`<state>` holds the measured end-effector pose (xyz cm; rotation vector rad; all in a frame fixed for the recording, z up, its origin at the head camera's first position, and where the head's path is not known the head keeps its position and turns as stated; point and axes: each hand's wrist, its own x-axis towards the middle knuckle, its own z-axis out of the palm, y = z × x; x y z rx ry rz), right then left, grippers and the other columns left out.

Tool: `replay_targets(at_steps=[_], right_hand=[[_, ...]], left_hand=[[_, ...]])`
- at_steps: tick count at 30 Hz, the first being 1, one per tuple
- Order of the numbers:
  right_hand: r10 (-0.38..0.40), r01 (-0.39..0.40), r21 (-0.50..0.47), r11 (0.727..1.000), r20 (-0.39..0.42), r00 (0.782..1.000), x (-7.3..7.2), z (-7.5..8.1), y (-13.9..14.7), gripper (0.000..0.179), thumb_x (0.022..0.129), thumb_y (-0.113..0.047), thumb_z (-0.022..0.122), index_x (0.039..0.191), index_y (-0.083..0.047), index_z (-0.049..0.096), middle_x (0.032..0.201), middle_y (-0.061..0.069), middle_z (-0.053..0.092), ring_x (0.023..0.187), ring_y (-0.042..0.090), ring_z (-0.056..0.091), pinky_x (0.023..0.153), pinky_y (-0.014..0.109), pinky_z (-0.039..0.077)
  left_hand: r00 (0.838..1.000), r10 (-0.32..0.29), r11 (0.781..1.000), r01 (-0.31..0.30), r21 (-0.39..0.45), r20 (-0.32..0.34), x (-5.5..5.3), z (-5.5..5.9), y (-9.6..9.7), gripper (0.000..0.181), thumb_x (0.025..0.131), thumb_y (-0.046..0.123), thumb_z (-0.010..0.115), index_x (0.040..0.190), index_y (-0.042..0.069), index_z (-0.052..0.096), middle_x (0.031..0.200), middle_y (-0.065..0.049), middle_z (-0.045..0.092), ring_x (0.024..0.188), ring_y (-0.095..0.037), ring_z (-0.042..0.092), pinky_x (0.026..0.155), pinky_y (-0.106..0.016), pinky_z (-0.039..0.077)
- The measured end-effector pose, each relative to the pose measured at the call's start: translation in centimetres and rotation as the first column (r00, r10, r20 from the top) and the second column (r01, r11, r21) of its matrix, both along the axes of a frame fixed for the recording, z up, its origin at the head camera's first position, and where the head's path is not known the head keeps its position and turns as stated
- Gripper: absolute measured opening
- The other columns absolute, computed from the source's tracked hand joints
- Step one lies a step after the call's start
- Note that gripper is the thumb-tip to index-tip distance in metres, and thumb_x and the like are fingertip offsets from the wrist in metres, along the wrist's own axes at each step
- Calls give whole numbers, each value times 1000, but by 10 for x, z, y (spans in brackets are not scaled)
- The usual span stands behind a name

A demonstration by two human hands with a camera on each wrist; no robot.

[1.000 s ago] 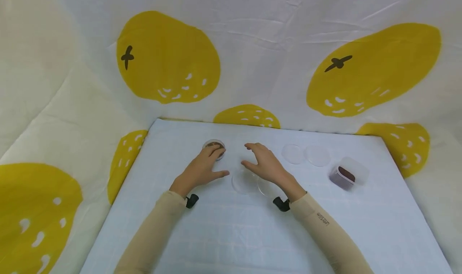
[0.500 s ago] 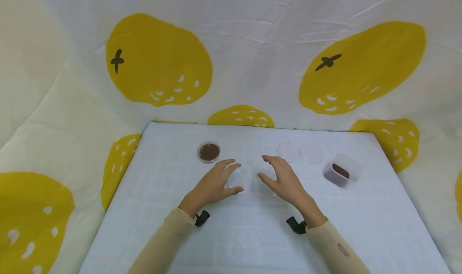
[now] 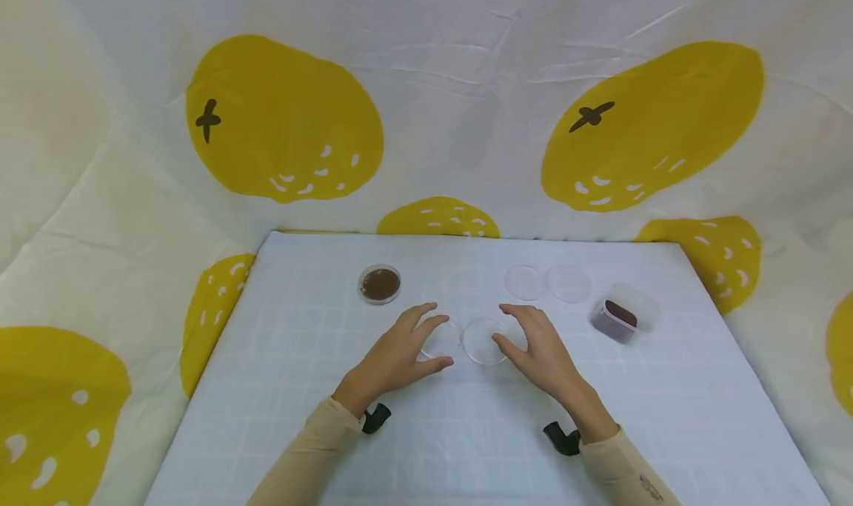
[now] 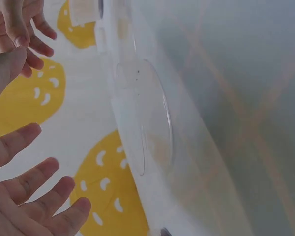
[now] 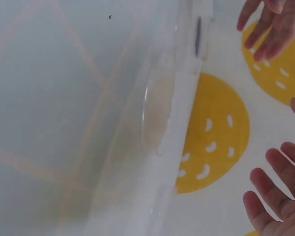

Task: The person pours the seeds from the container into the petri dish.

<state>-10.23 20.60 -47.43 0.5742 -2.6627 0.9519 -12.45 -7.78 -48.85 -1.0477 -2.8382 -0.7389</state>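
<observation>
In the head view my left hand (image 3: 396, 354) is over a clear round dish (image 3: 445, 340), thumb and fingers apart around its left side. Nothing is held in it. Close beside lies a second clear dish (image 3: 483, 341), at whose right side my right hand (image 3: 546, 354) hovers, its thumb overlapping the rim. That hand is empty too, with fingers loosely bent. The left wrist view shows the clear dish (image 4: 150, 118) flat on the cloth, apart from the spread fingers (image 4: 42, 182). In the right wrist view, fingers (image 5: 275, 184) also stand apart from the clear dish (image 5: 157, 113).
A petri dish with brown contents (image 3: 380, 284) sits at the back left. Toward the back right lie two clear discs (image 3: 524, 283), side by side. Right of them is a clear plastic box (image 3: 620, 317) with something dark brown in it. A fruit-print curtain (image 3: 460, 143) hangs behind.
My left hand has let go of the brown-filled petri dish, leaving it at the back left, and moved right and nearer to the clear dishes. My right hand has shifted right and nearer.
</observation>
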Motion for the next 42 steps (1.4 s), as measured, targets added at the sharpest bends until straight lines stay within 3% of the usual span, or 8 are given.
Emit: replay_targets(at_steps=[4, 10, 19, 24, 30, 35, 38, 42], right_hand=[[-38, 37, -18, 999, -53, 998, 1, -3, 13, 50, 87, -16, 79, 131, 0, 60, 128, 14, 61, 120, 32, 53, 97, 51, 45], [-109, 108, -20, 994, -77, 991, 4, -7, 41, 49, 86, -11, 79, 129, 1, 60, 125, 15, 62, 119, 35, 53, 95, 53, 45], [-204, 201, -37, 979, -119, 972, 12, -3, 81, 49, 82, -3, 80, 125, 5, 61, 121, 19, 62, 114, 39, 53, 91, 57, 43], [-280, 276, -48, 960, -140, 950, 13, 1, 103, 51, 79, -1, 81, 125, 5, 60, 121, 22, 59, 114, 40, 51, 90, 54, 42], [-397, 387, -97, 917, -113, 911, 10, 0, 135, 51, 80, 2, 79, 127, 5, 59, 125, 25, 56, 117, 43, 48, 92, 53, 39], [-484, 471, -137, 871, -80, 871, 7, -5, 158, 55, 82, 2, 78, 133, 3, 57, 132, 26, 51, 122, 41, 44, 92, 30, 35], [-521, 508, -160, 846, -43, 853, 4, -9, 169, 60, 83, -1, 78, 137, 2, 53, 133, 25, 49, 122, 40, 44, 89, 20, 33], [-555, 557, -209, 804, 73, 829, 1, -16, 179, 70, 87, -9, 77, 147, -3, 43, 139, 23, 45, 124, 41, 44, 94, 20, 36]], left_hand=[[1000, -8, 1000, 8, 25, -16, -4, -2, 5, 73, 91, 59, 65, 149, 18, 47, 156, -7, 35, 140, -23, 35, 107, -40, 43], [998, -26, 999, 29, 44, -58, -18, 0, 20, 71, 92, 57, 65, 148, 17, 48, 156, -7, 36, 141, -22, 34, 104, -38, 45], [987, -116, 993, 112, -42, -109, -41, 19, 51, 70, 95, 56, 61, 148, 12, 46, 155, -12, 36, 142, -25, 35, 110, -38, 39], [995, -103, 991, 101, -83, -17, -63, 30, 73, 73, 95, 59, 58, 151, 16, 42, 158, -8, 33, 143, -23, 32, 109, -39, 40], [988, -85, 994, 94, -59, 131, -101, 29, 98, 74, 94, 59, 61, 152, 18, 41, 159, -5, 31, 144, -23, 29, 109, -44, 40], [982, -86, 993, 98, -67, 168, -127, 24, 116, 76, 93, 58, 63, 152, 17, 40, 158, -6, 32, 143, -23, 31, 112, -42, 37], [976, -85, 994, 97, -51, 201, -137, 21, 126, 77, 92, 57, 65, 152, 16, 40, 157, -6, 33, 142, -23, 32, 113, -41, 34], [965, -76, 994, 92, -51, 251, -148, 16, 139, 79, 91, 56, 67, 153, 15, 39, 157, -7, 35, 142, -23, 33, 114, -40, 33]])
